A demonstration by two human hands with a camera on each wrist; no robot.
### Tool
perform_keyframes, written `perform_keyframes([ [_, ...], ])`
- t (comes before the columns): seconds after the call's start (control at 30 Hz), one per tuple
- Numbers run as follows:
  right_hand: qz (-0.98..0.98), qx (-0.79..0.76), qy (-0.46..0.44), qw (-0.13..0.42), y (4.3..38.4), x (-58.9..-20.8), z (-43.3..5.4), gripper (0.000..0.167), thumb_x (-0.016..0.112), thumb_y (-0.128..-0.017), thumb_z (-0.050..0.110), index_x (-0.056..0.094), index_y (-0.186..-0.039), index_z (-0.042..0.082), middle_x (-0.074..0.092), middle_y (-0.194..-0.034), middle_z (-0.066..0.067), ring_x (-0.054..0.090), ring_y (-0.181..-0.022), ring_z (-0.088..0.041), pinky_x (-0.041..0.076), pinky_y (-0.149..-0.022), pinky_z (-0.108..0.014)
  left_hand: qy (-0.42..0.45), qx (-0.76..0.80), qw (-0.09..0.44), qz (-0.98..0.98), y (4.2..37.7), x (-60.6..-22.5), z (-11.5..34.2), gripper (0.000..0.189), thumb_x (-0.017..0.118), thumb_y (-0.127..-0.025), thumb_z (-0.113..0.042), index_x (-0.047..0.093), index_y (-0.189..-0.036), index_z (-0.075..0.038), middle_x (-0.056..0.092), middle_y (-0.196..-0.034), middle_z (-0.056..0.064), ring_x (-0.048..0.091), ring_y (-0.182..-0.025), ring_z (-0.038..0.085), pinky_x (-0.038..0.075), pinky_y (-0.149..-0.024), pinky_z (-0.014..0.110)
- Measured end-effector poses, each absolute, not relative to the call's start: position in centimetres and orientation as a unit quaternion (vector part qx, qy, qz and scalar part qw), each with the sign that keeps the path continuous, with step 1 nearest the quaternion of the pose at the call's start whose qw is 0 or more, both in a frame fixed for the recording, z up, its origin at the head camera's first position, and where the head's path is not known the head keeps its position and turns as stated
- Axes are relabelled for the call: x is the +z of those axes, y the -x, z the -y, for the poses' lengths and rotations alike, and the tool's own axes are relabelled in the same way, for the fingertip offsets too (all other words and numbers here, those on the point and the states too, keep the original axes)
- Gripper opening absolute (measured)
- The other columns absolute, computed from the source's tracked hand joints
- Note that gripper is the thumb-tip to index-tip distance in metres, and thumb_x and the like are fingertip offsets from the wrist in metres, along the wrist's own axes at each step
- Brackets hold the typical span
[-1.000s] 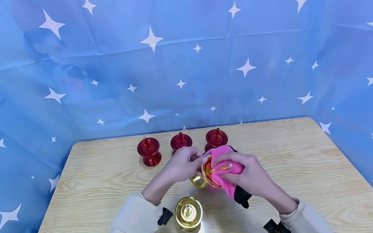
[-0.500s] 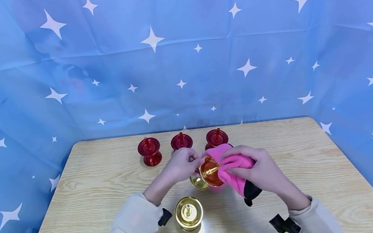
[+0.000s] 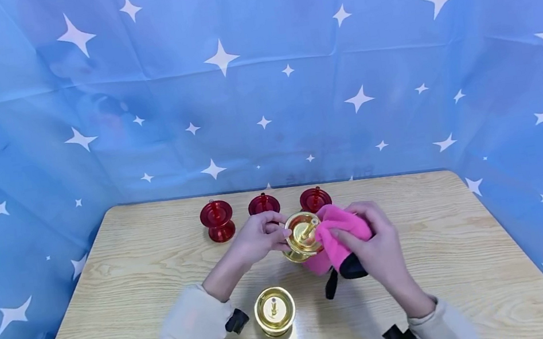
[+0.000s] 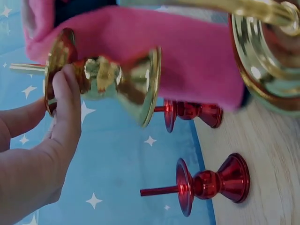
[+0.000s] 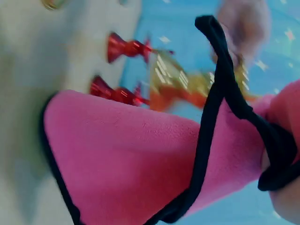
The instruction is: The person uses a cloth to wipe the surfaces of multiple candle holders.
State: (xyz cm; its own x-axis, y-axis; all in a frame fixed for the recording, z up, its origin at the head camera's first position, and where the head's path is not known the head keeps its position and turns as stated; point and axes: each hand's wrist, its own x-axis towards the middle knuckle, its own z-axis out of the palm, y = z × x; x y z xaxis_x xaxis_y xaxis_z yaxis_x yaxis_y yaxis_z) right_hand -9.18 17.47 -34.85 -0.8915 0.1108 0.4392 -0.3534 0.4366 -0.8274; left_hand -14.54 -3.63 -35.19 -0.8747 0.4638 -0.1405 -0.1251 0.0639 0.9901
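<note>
My left hand (image 3: 256,240) pinches the dish rim of a gold candle holder (image 3: 304,234), raised over the table with its spike tilted to the right. Seen from the left wrist, the thumb and fingers of that hand (image 4: 44,152) grip the dish edge, and the flared foot is free. A pink cloth (image 3: 337,234) with black edging is bunched in my right hand (image 3: 380,244), right against the dish's right side. From the right wrist, the cloth (image 5: 122,154) hangs down broadly and covers part of the gold holder; most of the right hand is hidden there.
A second gold candle holder (image 3: 279,326) stands upright in front, between the forearms. Along the back of the wooden table (image 3: 414,219) stand a left red candle holder (image 3: 218,226), a middle one (image 3: 262,204) and a right one (image 3: 315,201). A star-patterned blue curtain (image 3: 261,95) hangs behind.
The held candle holder has turned its dish more upward and shifted slightly toward the back. The cloth, earlier wrapped over the dish and spike, has drawn to the right side of the dish.
</note>
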Motion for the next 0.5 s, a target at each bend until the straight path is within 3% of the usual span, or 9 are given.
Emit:
perform_keyframes([
  [0.2, 0.837, 0.475, -0.111, 0.246, 8.5, -37.2, -15.6, 0.039, 0.080, -0.066, 0.002, 0.059, -0.099, 0.002, 0.053, -0.103, -0.009, 0.048, -0.091, -0.015, 0.040, -0.072, -0.020, -0.130, 0.671, 0.201, -0.702, 14.1, -35.1, 3.4, 0.020, 0.049, -0.090, 0.007, 0.048, -0.109, 0.012, 0.059, -0.080, 0.016, 0.063, -0.070, 0.020, 0.054, -0.073, 0.041],
  [0.5, 0.863, 0.398, -0.164, 0.264, 8.4, -37.6, -15.4, 0.042, 0.081, -0.060, -0.006, 0.058, -0.093, 0.002, 0.054, -0.100, -0.012, 0.056, -0.091, -0.025, 0.051, -0.069, -0.040, -0.168, 0.642, 0.197, -0.722, 13.9, -35.3, 3.7, 0.018, 0.048, -0.090, 0.008, 0.051, -0.107, 0.014, 0.058, -0.082, 0.016, 0.062, -0.068, 0.019, 0.056, -0.068, 0.040],
])
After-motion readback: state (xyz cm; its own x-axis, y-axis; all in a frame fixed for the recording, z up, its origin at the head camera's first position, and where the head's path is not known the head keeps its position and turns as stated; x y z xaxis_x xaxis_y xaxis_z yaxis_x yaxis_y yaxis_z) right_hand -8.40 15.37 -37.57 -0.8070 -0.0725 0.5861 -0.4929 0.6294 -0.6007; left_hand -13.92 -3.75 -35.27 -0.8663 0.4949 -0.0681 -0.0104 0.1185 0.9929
